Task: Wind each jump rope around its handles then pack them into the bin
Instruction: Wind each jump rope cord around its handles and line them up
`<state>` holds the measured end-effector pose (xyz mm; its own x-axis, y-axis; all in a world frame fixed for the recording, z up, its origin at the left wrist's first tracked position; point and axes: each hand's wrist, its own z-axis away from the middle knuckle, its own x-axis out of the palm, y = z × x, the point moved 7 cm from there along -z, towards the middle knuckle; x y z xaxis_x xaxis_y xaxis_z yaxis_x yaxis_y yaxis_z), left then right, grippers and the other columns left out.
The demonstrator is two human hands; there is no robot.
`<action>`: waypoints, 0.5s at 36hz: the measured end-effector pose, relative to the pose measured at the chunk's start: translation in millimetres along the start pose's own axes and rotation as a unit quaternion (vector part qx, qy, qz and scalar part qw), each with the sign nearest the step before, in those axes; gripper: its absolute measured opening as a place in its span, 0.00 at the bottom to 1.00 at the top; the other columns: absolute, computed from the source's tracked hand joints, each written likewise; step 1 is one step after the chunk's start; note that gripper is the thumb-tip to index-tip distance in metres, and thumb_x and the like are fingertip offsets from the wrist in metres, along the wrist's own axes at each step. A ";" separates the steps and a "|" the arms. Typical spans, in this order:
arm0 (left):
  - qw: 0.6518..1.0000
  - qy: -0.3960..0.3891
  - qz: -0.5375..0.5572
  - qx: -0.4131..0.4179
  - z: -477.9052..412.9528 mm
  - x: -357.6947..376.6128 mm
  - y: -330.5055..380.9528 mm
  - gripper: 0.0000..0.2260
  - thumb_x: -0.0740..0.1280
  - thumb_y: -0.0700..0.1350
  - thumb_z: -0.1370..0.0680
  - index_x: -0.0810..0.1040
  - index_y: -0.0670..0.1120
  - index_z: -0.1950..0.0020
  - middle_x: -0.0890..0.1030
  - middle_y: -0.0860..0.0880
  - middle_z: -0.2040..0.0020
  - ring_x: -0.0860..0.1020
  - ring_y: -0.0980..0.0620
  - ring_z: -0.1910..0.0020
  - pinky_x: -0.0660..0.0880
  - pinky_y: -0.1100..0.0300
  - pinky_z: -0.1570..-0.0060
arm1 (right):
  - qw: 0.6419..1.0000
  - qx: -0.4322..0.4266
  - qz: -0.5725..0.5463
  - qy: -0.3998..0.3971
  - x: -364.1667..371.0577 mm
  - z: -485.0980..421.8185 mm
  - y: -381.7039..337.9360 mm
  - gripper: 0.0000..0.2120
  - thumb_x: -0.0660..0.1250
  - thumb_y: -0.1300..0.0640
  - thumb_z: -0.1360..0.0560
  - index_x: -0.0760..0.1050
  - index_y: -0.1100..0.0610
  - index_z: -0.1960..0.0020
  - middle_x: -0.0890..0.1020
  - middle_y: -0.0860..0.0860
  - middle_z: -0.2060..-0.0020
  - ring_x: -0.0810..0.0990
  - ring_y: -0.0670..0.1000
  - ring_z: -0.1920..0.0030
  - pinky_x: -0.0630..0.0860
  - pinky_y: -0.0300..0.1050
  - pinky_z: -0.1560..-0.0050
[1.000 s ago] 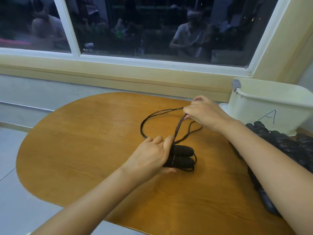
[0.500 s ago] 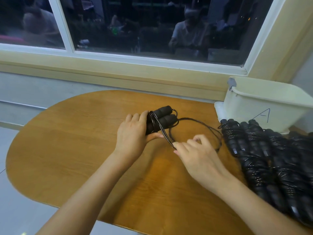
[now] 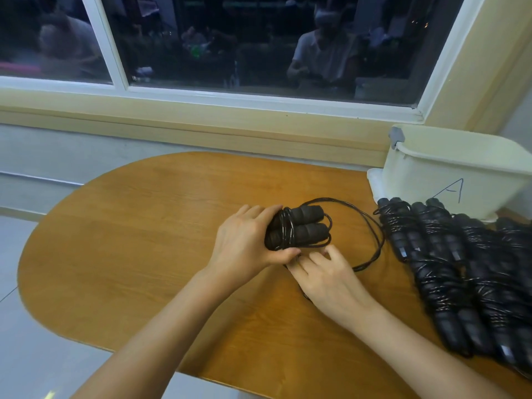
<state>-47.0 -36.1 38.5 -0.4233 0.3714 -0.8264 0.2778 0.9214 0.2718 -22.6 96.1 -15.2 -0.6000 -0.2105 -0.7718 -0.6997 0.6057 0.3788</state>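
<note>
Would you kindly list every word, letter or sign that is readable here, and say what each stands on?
"A": handwritten in dark marker on the front wall of the cream bin.
Pale marks on the wound jump ropes: too blurred to read.

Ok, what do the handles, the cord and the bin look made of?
Handles: probably foam, matte black, no shine. Cord: thin black plastic or coated line, glossy, with glints. Bin: cream plastic, smooth, with a moulded rim.
</note>
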 end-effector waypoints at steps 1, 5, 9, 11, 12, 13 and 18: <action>1.000 0.004 -0.002 0.004 1.0 1.3 -0.7 0.37 0.61 0.72 0.34 0.77 0.50 0.34 0.82 0.54 0.50 0.78 0.51 0.51 0.72 0.60 0.61 | 1.000 0.001 -0.009 -0.003 2.5 1.7 1.6 0.14 0.56 0.63 0.19 0.78 0.61 0.40 0.81 0.53 0.60 0.79 0.53 0.61 0.77 0.49 0.58; 0.998 0.044 0.033 -0.016 1.5 -5.6 -12.1 0.31 0.65 0.69 0.33 0.77 0.53 0.36 0.82 0.55 0.50 0.77 0.53 0.52 0.72 0.60 0.61 | 0.998 0.031 -0.050 -0.005 5.6 6.0 11.4 0.13 0.57 0.58 0.17 0.76 0.61 0.38 0.79 0.49 0.63 0.78 0.50 0.63 0.76 0.46 0.62; 0.993 0.082 0.076 -0.046 -3.4 -18.4 -24.0 0.30 0.65 0.68 0.33 0.76 0.54 0.36 0.81 0.58 0.50 0.76 0.57 0.51 0.69 0.65 0.59 | 0.996 0.053 -0.071 0.020 3.4 8.5 27.0 0.13 0.58 0.56 0.17 0.79 0.60 0.45 0.82 0.50 0.61 0.79 0.50 0.62 0.76 0.45 0.65; 0.990 0.090 0.092 -0.055 -7.2 -23.1 -29.8 0.30 0.65 0.68 0.33 0.76 0.54 0.35 0.81 0.58 0.48 0.76 0.57 0.50 0.72 0.60 0.57 | 0.994 0.069 -0.081 0.026 2.5 10.9 35.6 0.14 0.59 0.54 0.18 0.81 0.60 0.48 0.82 0.49 0.61 0.79 0.49 0.63 0.76 0.44 0.67; 0.989 0.095 0.101 -0.058 -8.6 -26.0 -33.0 0.30 0.65 0.68 0.33 0.76 0.54 0.35 0.80 0.59 0.48 0.77 0.57 0.50 0.73 0.58 0.56 | 0.993 0.077 -0.086 0.031 1.0 12.1 40.0 0.14 0.60 0.53 0.19 0.81 0.60 0.50 0.82 0.49 0.63 0.78 0.49 0.64 0.76 0.43 0.68; 0.986 0.102 0.112 -0.062 -9.8 -29.3 -36.8 0.30 0.66 0.67 0.33 0.76 0.54 0.35 0.79 0.60 0.48 0.77 0.57 0.50 0.74 0.58 0.56 | 0.991 0.084 -0.096 0.038 -0.6 13.6 44.8 0.14 0.60 0.53 0.20 0.81 0.59 0.52 0.81 0.48 0.64 0.78 0.48 0.66 0.75 0.42 0.70; 0.975 0.121 0.166 -0.081 -13.6 -38.4 -52.0 0.31 0.68 0.66 0.33 0.77 0.52 0.34 0.80 0.58 0.47 0.79 0.54 0.47 0.77 0.51 0.50 | 0.969 0.139 -0.205 0.018 -4.0 19.1 69.2 0.24 0.52 0.44 0.16 0.80 0.56 0.55 0.78 0.44 0.66 0.73 0.43 0.67 0.70 0.36 0.72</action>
<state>-56.9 -96.8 62.8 -0.5298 0.6499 -0.5450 0.3030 0.7452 0.5941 -61.2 153.4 4.3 -0.3095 -0.5011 -0.8081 -0.7544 0.6467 -0.1121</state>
